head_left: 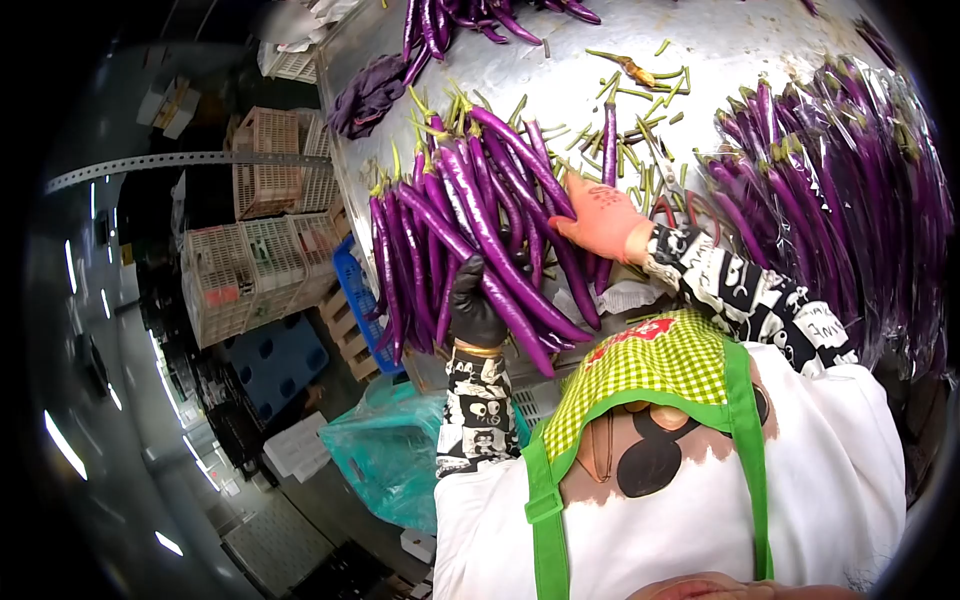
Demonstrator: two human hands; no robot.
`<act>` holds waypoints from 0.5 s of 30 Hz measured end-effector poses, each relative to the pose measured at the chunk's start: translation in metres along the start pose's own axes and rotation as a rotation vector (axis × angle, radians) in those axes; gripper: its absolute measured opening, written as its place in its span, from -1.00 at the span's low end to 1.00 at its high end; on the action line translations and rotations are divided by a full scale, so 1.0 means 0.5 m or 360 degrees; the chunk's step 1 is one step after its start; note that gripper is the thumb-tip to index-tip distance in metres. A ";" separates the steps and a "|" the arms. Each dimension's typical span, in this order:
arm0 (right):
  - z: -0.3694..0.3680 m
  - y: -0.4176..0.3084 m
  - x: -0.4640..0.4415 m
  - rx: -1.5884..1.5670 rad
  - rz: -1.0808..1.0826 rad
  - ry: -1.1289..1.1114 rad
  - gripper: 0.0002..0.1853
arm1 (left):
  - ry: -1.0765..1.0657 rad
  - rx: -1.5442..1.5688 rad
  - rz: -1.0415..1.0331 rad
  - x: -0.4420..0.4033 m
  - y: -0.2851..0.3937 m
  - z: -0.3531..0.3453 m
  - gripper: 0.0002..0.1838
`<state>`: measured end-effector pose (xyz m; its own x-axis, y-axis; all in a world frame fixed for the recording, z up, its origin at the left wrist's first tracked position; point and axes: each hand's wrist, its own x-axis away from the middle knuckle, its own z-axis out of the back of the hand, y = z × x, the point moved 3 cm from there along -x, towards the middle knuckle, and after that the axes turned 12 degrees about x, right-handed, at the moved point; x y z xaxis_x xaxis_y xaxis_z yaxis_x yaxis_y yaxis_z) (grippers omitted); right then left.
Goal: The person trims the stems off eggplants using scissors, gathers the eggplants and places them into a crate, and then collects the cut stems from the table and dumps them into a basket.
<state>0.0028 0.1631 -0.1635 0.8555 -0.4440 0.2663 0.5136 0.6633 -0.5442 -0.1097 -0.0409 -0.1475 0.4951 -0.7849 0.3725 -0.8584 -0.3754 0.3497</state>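
Observation:
A heap of long purple eggplants (480, 190) lies on the metal table, green stems pointing away from me. My left hand (476, 308), in a black glove, is closed around the lower part of an eggplant at the near left of the heap. On the right side, my right hand (605, 218) wears an orange-pink glove. Its thumb and fingers close on the tip of another eggplant (530, 155). A single eggplant (609, 145) lies just beyond that hand. Red-handled scissors (675, 195) rest beside my right wrist, partly hidden by the sleeve.
Cut green stems (640, 130) litter the metal table (580, 80). Eggplants in clear plastic (830, 200) are stacked at the right. More eggplants (460, 20) and a dark purple cloth (368, 95) lie at the far side. Plastic crates (245, 270) stand on the left.

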 end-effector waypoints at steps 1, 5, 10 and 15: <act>-0.004 -0.001 -0.009 0.0013 -0.0019 -0.0046 -0.44 | -0.0028 0.0296 0.0124 -0.005 -0.003 -0.021 -0.49; 0.000 -0.002 -0.037 -0.0331 -0.0195 -0.0008 -0.43 | -0.0146 -0.0846 -0.0216 -0.018 0.003 -0.008 -0.66; 0.035 -0.026 0.009 -0.1031 0.0004 -0.0115 -0.48 | 0.0050 -0.0221 0.0040 -0.009 -0.007 -0.017 -0.64; 0.010 -0.106 0.123 -0.0521 0.0530 0.0482 -0.39 | 0.0075 -0.0626 -0.0110 -0.037 -0.015 0.074 -0.68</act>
<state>0.0286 0.1034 -0.1142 0.8864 -0.4277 -0.1770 0.1300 0.5970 -0.7917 -0.1174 -0.0419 -0.1890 0.5634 -0.7375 0.3724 -0.7103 -0.2022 0.6742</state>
